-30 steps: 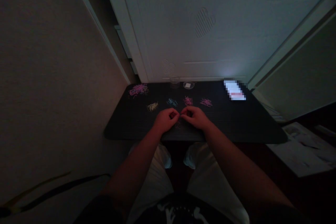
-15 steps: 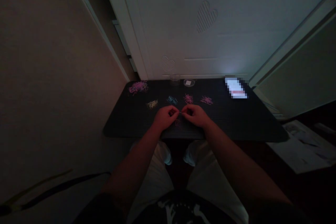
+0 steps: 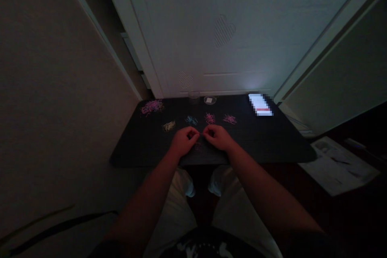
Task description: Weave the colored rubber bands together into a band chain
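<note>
Left hand point(image 3: 182, 141) and right hand point(image 3: 220, 138) pinch a thin piece point(image 3: 200, 133) (colour unclear) over the worktop point(image 3: 263, 141), apparently for fine control.

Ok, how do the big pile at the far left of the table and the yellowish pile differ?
The big pile is mostly pink and purple; the yellowish pile is pale yellow.
The big pile spreads wider than the yellowish pile.
Both are loose heaps of thin pieces on the dark table.
</note>
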A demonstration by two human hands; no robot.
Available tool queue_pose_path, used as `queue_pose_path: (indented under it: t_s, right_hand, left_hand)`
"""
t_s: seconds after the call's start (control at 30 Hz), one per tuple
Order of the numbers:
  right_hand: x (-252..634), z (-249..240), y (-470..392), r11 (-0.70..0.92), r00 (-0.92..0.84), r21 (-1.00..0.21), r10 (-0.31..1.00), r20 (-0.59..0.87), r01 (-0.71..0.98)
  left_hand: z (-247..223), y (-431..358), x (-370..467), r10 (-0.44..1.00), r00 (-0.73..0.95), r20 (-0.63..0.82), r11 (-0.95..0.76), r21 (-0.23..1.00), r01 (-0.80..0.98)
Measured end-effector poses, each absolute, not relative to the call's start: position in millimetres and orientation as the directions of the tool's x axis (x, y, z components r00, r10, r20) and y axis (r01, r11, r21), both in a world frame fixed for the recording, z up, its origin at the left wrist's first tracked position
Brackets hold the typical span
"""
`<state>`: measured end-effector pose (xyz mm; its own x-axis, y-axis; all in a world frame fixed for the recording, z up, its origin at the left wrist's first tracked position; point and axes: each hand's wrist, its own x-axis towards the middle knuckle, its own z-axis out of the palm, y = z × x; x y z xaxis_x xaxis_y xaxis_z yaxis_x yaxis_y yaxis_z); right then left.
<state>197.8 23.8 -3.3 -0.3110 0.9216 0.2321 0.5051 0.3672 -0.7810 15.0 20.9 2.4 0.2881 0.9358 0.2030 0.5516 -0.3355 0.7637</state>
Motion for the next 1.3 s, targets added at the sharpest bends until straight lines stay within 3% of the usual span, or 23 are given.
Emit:
queue_pose_path:
  t_s: [0.37,0.7,1.3]
  right_hand:
    - [198.3,-5.8,26.0,0.386,-0.328,-0.755,0.915,0.237,0.53]
    - [199.5,-3.9,26.1,0.349,-0.169,-0.798,0.937,0.305,0.492]
    - [197.9,-4.0,24.4,0.383,-0.283,-0.745,0.921,0.267,0.546]
  left_hand:
    - [-0.6,21.1,14.4,0.928,0.311,0.204,-0.352,0.752,0.557]
    - [1.1,22.9,12.5,0.945,0.253,0.209,-0.314,0.797,0.516]
    - [2.7,21.0,15.8,0.927,0.322,0.192,-0.358,0.709,0.608]
